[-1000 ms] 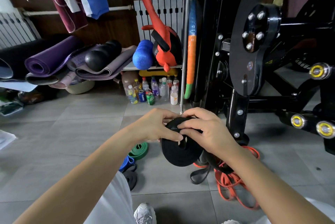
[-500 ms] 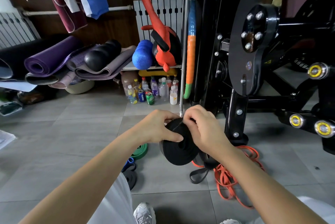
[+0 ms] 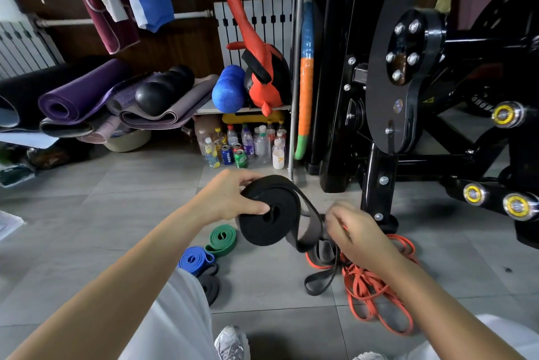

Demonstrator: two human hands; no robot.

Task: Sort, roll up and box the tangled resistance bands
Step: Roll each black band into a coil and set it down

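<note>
My left hand (image 3: 230,199) grips a thick black band roll (image 3: 268,214) above the floor, thumb on its face near the centre. The roll's loose tail (image 3: 310,225) runs right and down to my right hand (image 3: 354,231), which is blurred and holds the tail low beside the roll. Below it a tangle of thin orange bands (image 3: 376,286) and a dark band loop (image 3: 320,281) lie on the tiles. Rolled green (image 3: 221,238), blue (image 3: 194,260) and dark grey (image 3: 209,286) bands sit on the floor by my left knee.
A black weight machine frame (image 3: 376,179) stands close on the right. Bottles and cans (image 3: 242,146) cluster under a low shelf ahead. Rolled mats (image 3: 87,97) pile up at the left. My shoes (image 3: 232,342) show at the bottom edge.
My right hand left the top of the roll and dropped to the right, drawing the loose tail out. The left hand still holds the roll, now turned more face-on.
</note>
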